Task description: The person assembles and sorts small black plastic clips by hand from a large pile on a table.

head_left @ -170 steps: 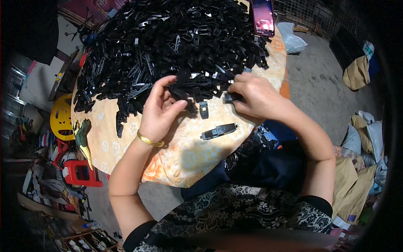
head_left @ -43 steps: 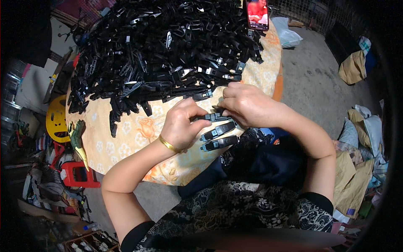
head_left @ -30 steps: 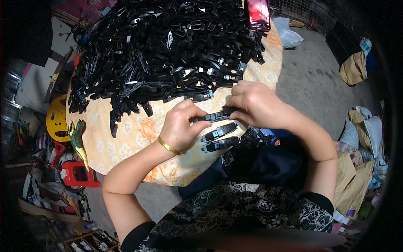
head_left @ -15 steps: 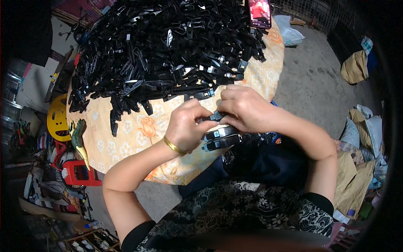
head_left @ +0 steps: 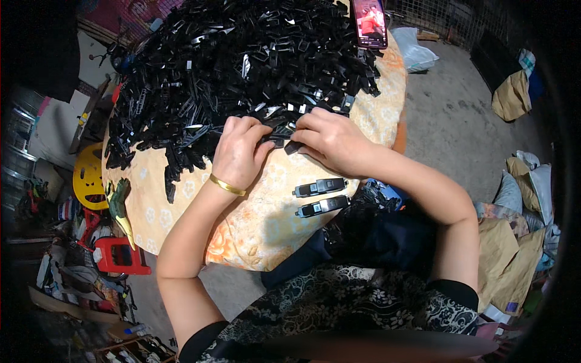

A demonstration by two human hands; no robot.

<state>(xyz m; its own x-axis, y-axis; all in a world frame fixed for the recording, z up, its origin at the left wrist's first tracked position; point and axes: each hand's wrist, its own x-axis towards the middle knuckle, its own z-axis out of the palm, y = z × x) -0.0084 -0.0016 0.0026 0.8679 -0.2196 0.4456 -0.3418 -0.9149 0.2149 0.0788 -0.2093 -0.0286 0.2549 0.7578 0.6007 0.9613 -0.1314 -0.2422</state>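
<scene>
A large heap of black plastic clip-like parts (head_left: pixel 242 66) covers the far part of the round table. At its near edge, my left hand (head_left: pixel 239 151), with a gold bangle at the wrist, has thumb and fingers bent around a black part (head_left: pixel 278 143). Close beside it on the right, my right hand (head_left: pixel 333 139) pinches another small black part (head_left: pixel 292 147). Two longer black pieces lie side by side nearer to me, an upper one (head_left: pixel 319 187) and a lower one (head_left: pixel 324 206), apart from both hands.
A floral cloth (head_left: pixel 163 212) covers the table. A phone (head_left: pixel 370 24) with a lit screen stands at the far right edge. A red stool (head_left: pixel 121 255) and a yellow round-backed seat (head_left: pixel 89 175) are at the left. Sacks and brown paper bags (head_left: pixel 508 260) lie at the right.
Both hands have moved away from me to the heap's near edge. The piece they were handling has been let go, and two pieces now lie uncovered on the cloth.
</scene>
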